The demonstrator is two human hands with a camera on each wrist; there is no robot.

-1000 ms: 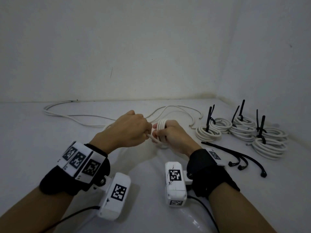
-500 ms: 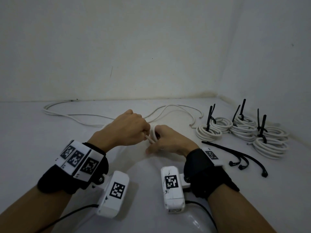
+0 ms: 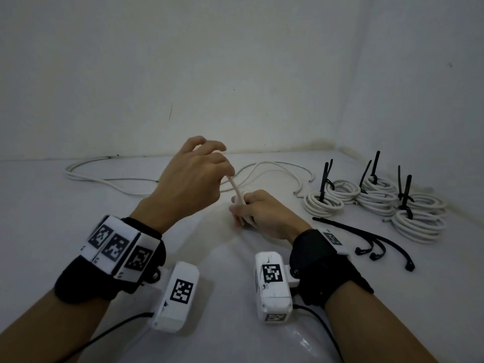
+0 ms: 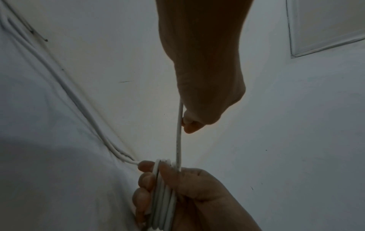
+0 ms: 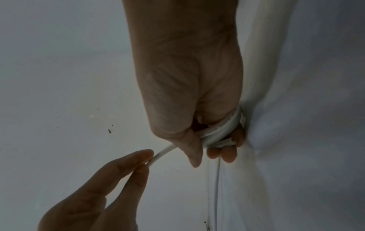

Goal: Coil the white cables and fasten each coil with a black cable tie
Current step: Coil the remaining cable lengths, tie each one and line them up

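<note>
My right hand (image 3: pixel 259 210) rests low on the white surface, its fingers curled round a small coil of white cable (image 4: pixel 164 195), also seen as a coil (image 5: pixel 223 131) in the right wrist view. A straight run of that cable (image 3: pixel 237 191) rises from the coil to my left hand (image 3: pixel 193 179), which pinches the strand (image 4: pixel 178 134) between thumb and fingertips above the right hand. The cable's loose length (image 3: pixel 110 180) trails off across the surface to the back left. Loose black cable ties (image 3: pixel 366 239) lie to the right of my right wrist.
Several finished white coils (image 3: pixel 377 197), each with a black tie sticking up, sit at the back right near the wall corner. Another loose white cable (image 3: pixel 285 169) loops behind my hands. Walls close off the back and right side.
My left hand has lifted up and away from the right hand, drawing the cable strand taut upward. The right hand stayed low, turned palm-down on the coil.
</note>
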